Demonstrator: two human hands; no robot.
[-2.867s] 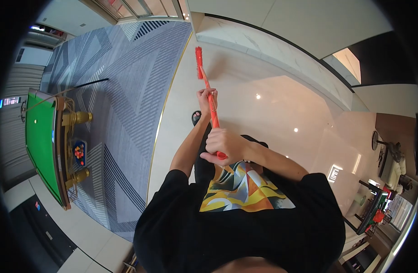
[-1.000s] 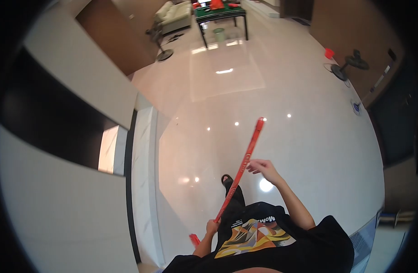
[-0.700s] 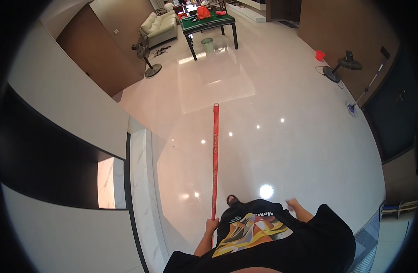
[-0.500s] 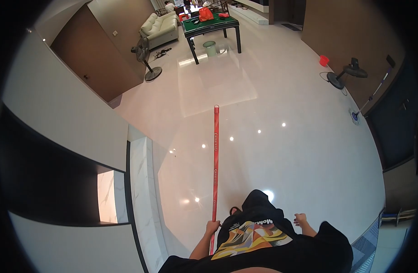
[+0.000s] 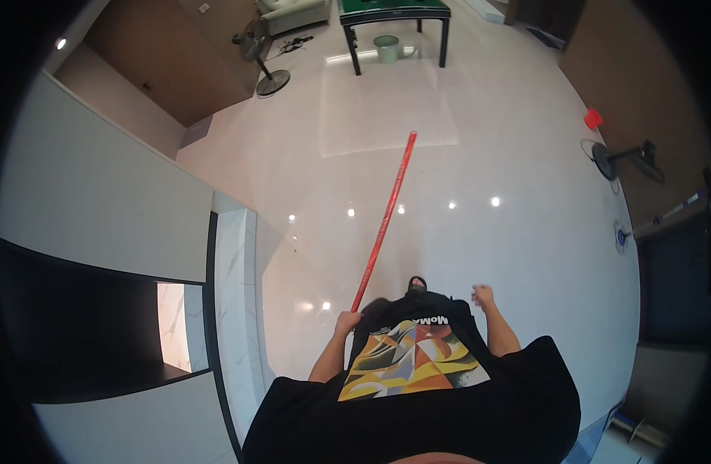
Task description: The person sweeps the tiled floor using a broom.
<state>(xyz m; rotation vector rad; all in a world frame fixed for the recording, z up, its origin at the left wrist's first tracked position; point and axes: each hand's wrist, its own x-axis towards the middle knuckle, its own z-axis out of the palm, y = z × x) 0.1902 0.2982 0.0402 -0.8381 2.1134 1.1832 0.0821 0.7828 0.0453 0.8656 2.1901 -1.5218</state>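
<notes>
- The pole [image 5: 385, 220] is held by the left hand [image 5: 349, 322] alone, at ten o'clock from the shirt [image 5: 417, 363]; that grip is wrapped round it.
- From this hand, its far end is pointed between twelve and one o'clock, above the floor [image 5: 324, 255]; nothing of it is seen below the hand.
- The right hand [image 5: 483, 295] is held well apart from the pole, between one and two o'clock, fingers part-curled; how far this grip is spread cannot be told, and nothing is seen in it.
- For good control, the pole is best gripped firmly but without strain, with the wrist straight.
- On so long a reach, small wrist turns are likely magnified at the tip, so swings are better made slowly.
- Most care is called for at ten o'clock, where the ledge [image 5: 235, 271] is near.
- Room is best left for the mop [image 5: 620, 237] at two o'clock and the bucket [image 5: 386, 49] under the table [image 5: 398, 14] at twelve.
- The floor looks glossy and may be slippery, so each foot [image 5: 418, 284] is best placed with care.
</notes>
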